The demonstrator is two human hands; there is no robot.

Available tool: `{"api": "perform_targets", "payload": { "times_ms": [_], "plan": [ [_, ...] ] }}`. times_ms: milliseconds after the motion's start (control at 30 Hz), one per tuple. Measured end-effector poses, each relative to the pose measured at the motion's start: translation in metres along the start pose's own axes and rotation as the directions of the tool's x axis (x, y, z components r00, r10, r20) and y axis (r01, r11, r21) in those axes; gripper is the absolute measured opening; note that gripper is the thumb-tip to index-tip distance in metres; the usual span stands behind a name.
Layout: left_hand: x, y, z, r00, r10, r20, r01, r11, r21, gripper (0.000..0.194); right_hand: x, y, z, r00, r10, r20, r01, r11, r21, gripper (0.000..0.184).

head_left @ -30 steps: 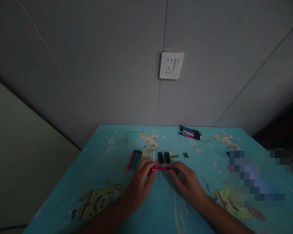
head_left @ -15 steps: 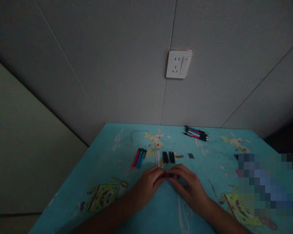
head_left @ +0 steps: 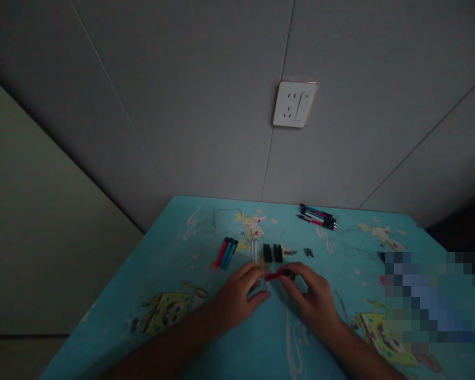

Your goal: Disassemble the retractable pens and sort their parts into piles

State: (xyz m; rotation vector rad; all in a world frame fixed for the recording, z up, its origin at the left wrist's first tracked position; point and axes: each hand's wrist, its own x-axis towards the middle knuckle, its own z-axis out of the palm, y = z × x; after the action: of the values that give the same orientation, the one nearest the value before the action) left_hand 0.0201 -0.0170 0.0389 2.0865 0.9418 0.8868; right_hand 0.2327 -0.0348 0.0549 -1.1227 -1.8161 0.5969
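A red pen barrel (head_left: 275, 275) with a dark end is pinched in the fingers of my right hand (head_left: 311, 293). My left hand (head_left: 243, 293) is at the barrel's left end, its fingertips against or very near it and its thumb spread away below. Something pale and thin shows between that thumb and the fingers, too small to make out. Just beyond my hands lie several white pen refills (head_left: 255, 252), several black pieces like pen grips (head_left: 272, 253), small springs (head_left: 289, 252) and small dark parts (head_left: 309, 252). Red and blue pen barrels (head_left: 227, 253) lie side by side to the left.
Several whole pens (head_left: 317, 217) lie at the table's back edge by the wall. A blurred-out blue object (head_left: 435, 298) is on the right. The table (head_left: 237, 353) has a blue cartoon cloth. On the wall above is a white socket plate (head_left: 295, 104).
My left thumb has parted from its fingers, and more of the red barrel shows between my hands. Both hands moved slightly away from me. Earlier, the view shifted.
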Motion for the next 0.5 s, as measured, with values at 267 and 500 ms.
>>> {"api": "perform_targets", "payload": {
  "times_ms": [267,500],
  "plan": [
    [-0.003,-0.011,-0.004,0.991,0.127,-0.031,-0.122,0.986,0.115,0.016,-0.006,-0.001,0.011,0.981,-0.155,0.120,0.157,0.987,-0.009,0.033],
    [0.010,-0.013,-0.030,0.877,-0.195,-0.440,0.109,0.971,-0.213,0.057,-0.002,0.011,0.010,0.974,-0.019,0.225,0.093,0.943,-0.320,0.023]
  ]
}}
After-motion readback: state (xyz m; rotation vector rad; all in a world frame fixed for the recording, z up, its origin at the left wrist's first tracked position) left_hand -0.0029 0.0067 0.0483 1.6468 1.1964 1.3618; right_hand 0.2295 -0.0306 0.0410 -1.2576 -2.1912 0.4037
